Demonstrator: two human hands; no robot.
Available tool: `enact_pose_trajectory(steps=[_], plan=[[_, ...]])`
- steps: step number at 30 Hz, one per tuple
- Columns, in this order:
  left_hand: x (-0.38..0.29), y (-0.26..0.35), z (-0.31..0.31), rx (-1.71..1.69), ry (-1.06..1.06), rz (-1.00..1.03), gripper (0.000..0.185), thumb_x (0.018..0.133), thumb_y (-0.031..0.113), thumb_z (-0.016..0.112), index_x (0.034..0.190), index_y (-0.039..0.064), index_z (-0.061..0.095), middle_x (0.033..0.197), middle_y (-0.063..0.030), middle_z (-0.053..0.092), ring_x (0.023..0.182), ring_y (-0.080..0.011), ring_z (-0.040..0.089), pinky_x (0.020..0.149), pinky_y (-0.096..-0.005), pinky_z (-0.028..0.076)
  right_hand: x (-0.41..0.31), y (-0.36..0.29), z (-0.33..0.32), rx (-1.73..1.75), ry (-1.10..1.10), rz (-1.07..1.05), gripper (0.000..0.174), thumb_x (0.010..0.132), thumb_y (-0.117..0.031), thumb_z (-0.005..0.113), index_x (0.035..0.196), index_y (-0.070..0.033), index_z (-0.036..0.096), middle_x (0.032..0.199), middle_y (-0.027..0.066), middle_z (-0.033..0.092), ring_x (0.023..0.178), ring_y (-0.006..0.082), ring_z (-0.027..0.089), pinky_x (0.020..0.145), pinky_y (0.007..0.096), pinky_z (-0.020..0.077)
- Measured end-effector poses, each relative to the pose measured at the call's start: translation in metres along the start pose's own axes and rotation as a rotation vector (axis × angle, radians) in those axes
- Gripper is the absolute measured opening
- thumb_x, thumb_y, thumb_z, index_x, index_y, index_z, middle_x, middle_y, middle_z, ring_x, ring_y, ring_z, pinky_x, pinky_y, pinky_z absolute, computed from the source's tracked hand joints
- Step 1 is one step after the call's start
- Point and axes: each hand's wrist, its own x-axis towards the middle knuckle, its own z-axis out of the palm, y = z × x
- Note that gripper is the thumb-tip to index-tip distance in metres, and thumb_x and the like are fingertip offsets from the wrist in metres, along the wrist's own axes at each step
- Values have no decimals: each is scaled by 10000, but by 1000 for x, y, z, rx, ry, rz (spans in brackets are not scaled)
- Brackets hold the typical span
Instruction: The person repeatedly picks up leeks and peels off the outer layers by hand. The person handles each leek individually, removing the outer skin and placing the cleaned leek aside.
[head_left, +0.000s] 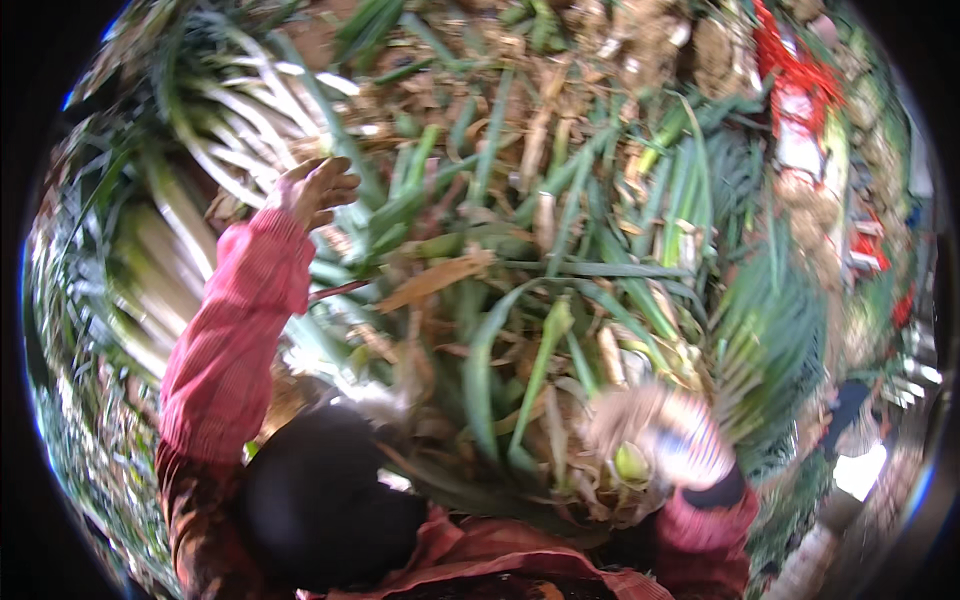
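Note:
My left hand (322, 187), its fingers apart, is stretched out beside the white stalks of a bunch of leeks or large green onions (251, 124). Nothing shows in its grasp. Below it, a thicker bunch of the same stalks (161, 277) lies at the left. My right hand (652, 431) is strongly blurred at the lower right, over loose leaves and husks; a pale green round piece (631, 463) shows beside it. Whether this hand holds anything is unclear. Between my hands lies a heap of cut green leaves (487, 352) and dry brown husks (437, 280).
A bundle of green tops (772, 345) lies at the right. Beyond it are bundles with red netting or ties (799, 75). A dark rounded thing (334, 499), perhaps my knee, is close at the lower left. Bare soil shows at the top.

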Motion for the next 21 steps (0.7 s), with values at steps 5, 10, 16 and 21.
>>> enact_pose_trajectory(steps=[5, 10, 16, 21], plan=[[-24, 0, 86, 461, -324, 316, 369, 884, 272, 469, 1182, 54, 486, 953, -68, 607, 879, -177, 578, 778, -301, 480, 82, 10, -156, -60, 711, -222, 233, 877, -197, 481, 1046, -48, 541, 885, 30, 594, 752, 121, 558, 674, 257, 459], [-42, -16, 109, 480, -253, 183, 297, 877, 136, 438, 1152, 66, 525, 974, -119, 615, 867, -175, 592, 768, -270, 466, 121, 68, -272, 60, 1068, -75, 246, 819, -266, 573, 983, -83, 575, 834, 1, 575, 698, 95, 528, 570, 244, 441], [-33, -30, 102, 636, -213, 292, 285, 913, 152, 405, 1145, 39, 524, 948, -89, 613, 870, -152, 576, 795, -257, 442, 112, 139, -326, -126, 1236, -31, 212, 818, -205, 577, 976, -67, 601, 768, 13, 584, 652, 118, 496, 598, 258, 426], [-19, -24, 105, 558, -248, 193, 316, 904, 192, 446, 1141, -8, 503, 813, -1, 579, 732, -91, 554, 732, -229, 452, 96, 183, -297, -1023, 1287, 17, 260, 835, -275, 537, 1039, -114, 554, 945, 174, 595, 860, 329, 558, 783, 374, 429]])
